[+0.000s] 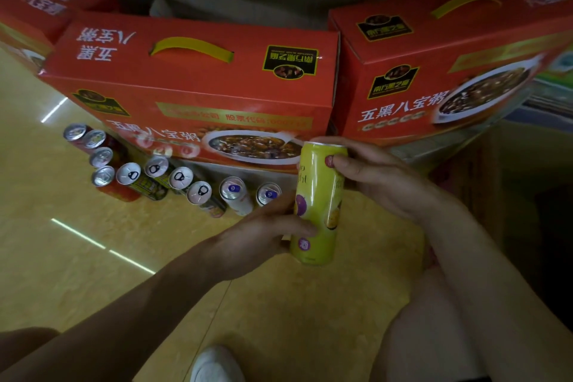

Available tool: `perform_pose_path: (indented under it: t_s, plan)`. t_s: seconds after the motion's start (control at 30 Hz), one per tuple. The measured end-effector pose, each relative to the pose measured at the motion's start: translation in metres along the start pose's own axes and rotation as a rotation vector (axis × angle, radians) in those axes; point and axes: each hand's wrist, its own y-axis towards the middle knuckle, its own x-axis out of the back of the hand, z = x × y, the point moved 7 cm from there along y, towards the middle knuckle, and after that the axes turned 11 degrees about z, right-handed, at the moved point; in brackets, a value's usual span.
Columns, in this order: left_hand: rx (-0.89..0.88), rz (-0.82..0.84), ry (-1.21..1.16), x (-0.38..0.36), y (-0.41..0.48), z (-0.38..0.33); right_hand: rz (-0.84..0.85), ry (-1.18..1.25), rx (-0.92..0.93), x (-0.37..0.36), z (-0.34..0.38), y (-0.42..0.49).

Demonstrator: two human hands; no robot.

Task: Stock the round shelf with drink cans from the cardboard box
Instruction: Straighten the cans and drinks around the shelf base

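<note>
I hold a tall yellow drink can [319, 205] upright in both hands, above the yellow surface. My left hand [263, 236] grips its lower part from the left. My right hand [369, 180] wraps its top from the right, thumb on the front. Several other cans stand in a curved row to the left: red ones [102, 164], dark ones with ring pulls [155, 170], and white ones with blue tabs [235, 195], all just in front of a red carton. The cardboard box cannot be made out for certain; a brown shape at the right edge is too dark to tell.
Three red cartons with yellow handles stand behind the cans: one in the middle [192, 84], one at right [449, 62], one at far left [31, 3]. My knee [434, 335] and white shoe [214, 363] are at the bottom. The yellow surface [77, 257] spreads to the left.
</note>
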Motion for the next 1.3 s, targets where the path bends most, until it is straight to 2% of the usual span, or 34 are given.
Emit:
perform_pose_path:
  t_s: [0.1, 0.2, 0.37, 0.43, 0.53, 0.7, 0.8, 0.87, 1.03, 1.13, 1.3]
  plan:
    - [-0.019, 0.030, -0.030, -0.014, 0.000, -0.006, 0.057, 0.153, 0.076, -0.003, 0.005, -0.005]
    - [-0.047, 0.005, 0.050, -0.022, -0.001, -0.014, -0.016, 0.142, 0.128, -0.003, 0.013, -0.010]
    - [-0.105, -0.360, 0.367, -0.016, -0.004, -0.024, -0.252, 0.026, 0.181, 0.001, 0.024, -0.017]
    - [-0.143, -0.412, 0.413, -0.017, -0.004, -0.024, -0.308, 0.013, 0.185, 0.000, 0.026, -0.018]
    - [-0.167, -0.397, 0.364, -0.021, -0.004, -0.028, -0.325, -0.022, 0.178, -0.006, 0.031, -0.019]
    - [-0.205, -0.246, 0.152, -0.033, -0.005, -0.036, -0.189, 0.021, 0.073, -0.017, 0.028, -0.022]
    - [-0.215, -0.215, 0.169, -0.034, -0.005, -0.042, -0.180, -0.040, 0.079, -0.016, 0.032, -0.025]
    - [-0.225, -0.223, 0.195, -0.034, -0.005, -0.047, -0.208, -0.058, 0.104, -0.015, 0.040, -0.028]
    - [-0.258, -0.313, 0.204, -0.044, -0.010, -0.061, -0.345, 0.067, 0.133, -0.022, 0.054, -0.042]
    - [-0.177, -0.364, 0.210, -0.052, -0.014, -0.052, -0.437, 0.054, 0.090, -0.035, 0.056, -0.054]
    - [-0.055, -0.393, 0.160, -0.071, -0.034, -0.028, -0.444, 0.014, -0.017, -0.062, 0.054, -0.078]
